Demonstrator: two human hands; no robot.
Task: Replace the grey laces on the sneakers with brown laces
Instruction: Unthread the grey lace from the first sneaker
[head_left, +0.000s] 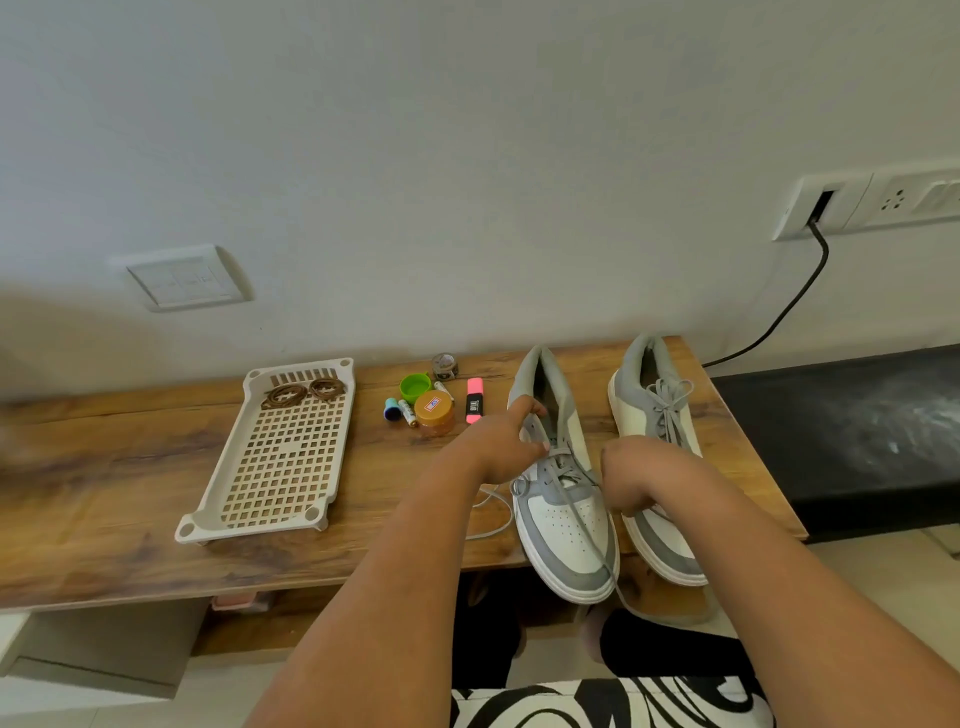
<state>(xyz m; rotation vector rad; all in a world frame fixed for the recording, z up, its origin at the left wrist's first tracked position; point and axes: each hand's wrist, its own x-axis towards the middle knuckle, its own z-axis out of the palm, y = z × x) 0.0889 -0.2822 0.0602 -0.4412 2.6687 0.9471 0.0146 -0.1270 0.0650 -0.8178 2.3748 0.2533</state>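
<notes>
Here, nearest to us, both hands are busy on the left sneaker, whose toe juts over the front edge of the bench. The right hand is curled down at the lace crossings, apparently pinching the grey lace, though its fingertips are hidden. The left hand steadies the shoe's collar, thumb and fingers round the eyelet edge. One loose lace end trails onto the wood beside the shoe. I'd judge this the unlacing step, only partly done. The right sneaker just beside it is fully laced and tied. Further left, the brown laces lie coiled at the far end of the white tray, untouched. Next comes drawing the grey lace out eyelet by eyelet.
</notes>
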